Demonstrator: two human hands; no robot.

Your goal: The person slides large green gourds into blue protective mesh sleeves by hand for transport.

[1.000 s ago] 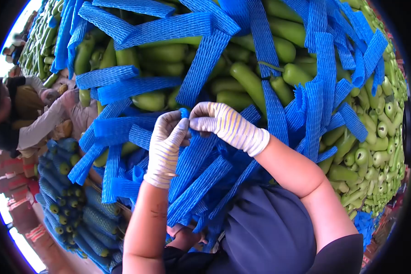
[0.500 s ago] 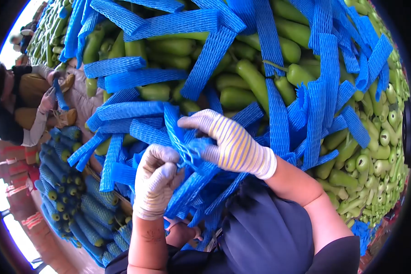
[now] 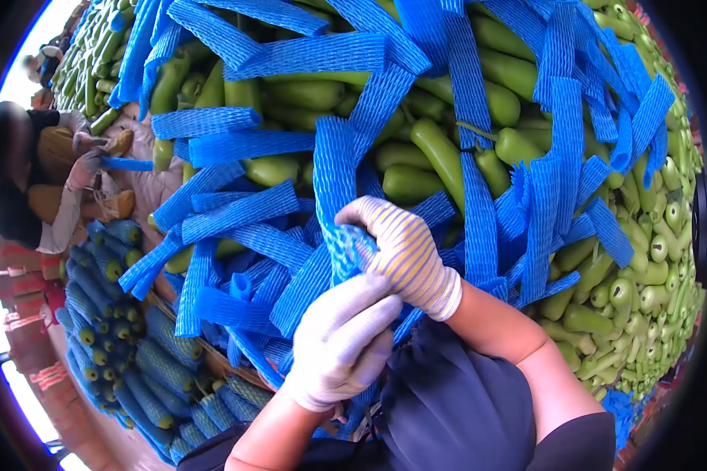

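Note:
A blue foam net sleeve [image 3: 335, 169] stands up from my gloved hands, its lower end bunched. My right hand [image 3: 404, 251], in a striped glove, is closed round the bunched part. Just below, my left hand [image 3: 342, 341] has its fingers together at the lower end of the same sleeve, with the fingertips partly hidden against the right hand. Many loose flat sleeves [image 3: 243, 145] lie around and beyond my hands, on top of a pile of long green gourds [image 3: 440, 161].
Gourds in blue net sleeves [image 3: 165, 353] are stacked at the lower left. A large heap of pale green gourds [image 3: 644, 275] rises on the right. At the left, another person [image 3: 47, 173] sits holding a blue sleeve. Reddish boxes [image 3: 35, 330] line the far left.
The sleeve has gone from crumpled between my hands to extended away from me. My left hand has moved right and up against my right hand, which has shifted slightly right and down.

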